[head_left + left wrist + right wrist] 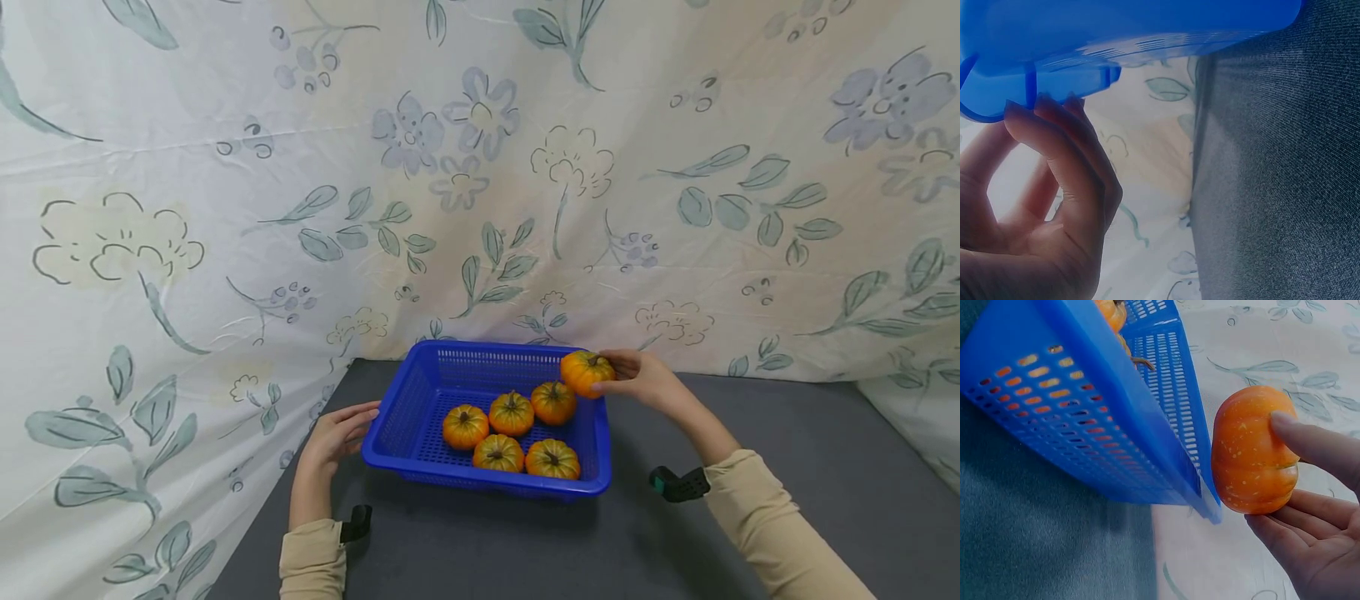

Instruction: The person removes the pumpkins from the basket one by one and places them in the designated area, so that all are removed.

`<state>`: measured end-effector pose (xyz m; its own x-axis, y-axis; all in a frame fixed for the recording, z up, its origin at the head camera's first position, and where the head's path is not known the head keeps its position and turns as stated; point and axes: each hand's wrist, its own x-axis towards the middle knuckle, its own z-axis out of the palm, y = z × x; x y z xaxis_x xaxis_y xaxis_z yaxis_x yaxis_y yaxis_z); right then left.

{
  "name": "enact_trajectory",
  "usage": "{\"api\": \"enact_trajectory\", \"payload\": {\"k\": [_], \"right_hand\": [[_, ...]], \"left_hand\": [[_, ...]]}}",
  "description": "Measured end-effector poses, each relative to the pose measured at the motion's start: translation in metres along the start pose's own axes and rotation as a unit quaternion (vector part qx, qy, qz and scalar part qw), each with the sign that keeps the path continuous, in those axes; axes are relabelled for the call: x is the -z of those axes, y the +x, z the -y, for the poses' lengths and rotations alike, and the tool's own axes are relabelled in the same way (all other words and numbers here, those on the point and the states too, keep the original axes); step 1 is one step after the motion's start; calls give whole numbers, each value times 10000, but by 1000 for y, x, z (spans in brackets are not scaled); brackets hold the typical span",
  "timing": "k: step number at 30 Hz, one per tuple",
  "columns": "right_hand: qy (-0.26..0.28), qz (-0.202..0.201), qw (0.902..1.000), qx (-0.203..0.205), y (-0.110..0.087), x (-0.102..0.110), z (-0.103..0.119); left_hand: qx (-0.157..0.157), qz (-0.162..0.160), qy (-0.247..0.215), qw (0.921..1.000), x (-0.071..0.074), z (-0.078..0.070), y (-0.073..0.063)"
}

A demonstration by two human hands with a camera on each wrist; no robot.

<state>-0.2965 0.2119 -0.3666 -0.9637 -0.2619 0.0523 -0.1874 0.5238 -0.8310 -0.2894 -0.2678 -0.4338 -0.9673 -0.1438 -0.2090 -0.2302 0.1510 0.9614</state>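
I'm holding a pumpkin (582,377) in my right hand (647,379), thumb on the near side and fingers beneath it on the far side. It is at the far right corner of the blue basket (457,476), level with the rim or a little above; whether it touches the rim I can't tell. Its skin is orange with pale specks, and its stem (596,361) points up and to the right.

My left hand (336,437) is at the left side of the basket, fingers loosely bent, tips touching the rim without closing round it.

Five more pumpkins (512,415) sit inside, yellow-orange and ribbed, stems up. Three make a row slanting from the middle of the basket toward the far right; two lie nearer me, by the near wall. The left part of the basket floor shows its holes, and the walls have rows of slots.

The basket rests on a dark grey desk (480,550). I wear beige sleeves (313,558), with a black device (358,522) at each wrist. Beyond the desk, and along its left and right, hangs pale cloth (480,200) printed with flowers, leaves and berries.
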Motion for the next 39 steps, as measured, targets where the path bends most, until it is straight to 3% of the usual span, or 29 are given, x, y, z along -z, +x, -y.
{"api": "enact_trajectory", "payload": {"k": [12, 39], "right_hand": [[-89, -255, 9996, 28, -3, 12, -13], [-231, -671, 9970, -325, -11, 24, -48]], "left_hand": [[9, 73, -23, 10000, 1, 0, -2], [46, 33, -15, 10000, 1, -2, 0]]}}
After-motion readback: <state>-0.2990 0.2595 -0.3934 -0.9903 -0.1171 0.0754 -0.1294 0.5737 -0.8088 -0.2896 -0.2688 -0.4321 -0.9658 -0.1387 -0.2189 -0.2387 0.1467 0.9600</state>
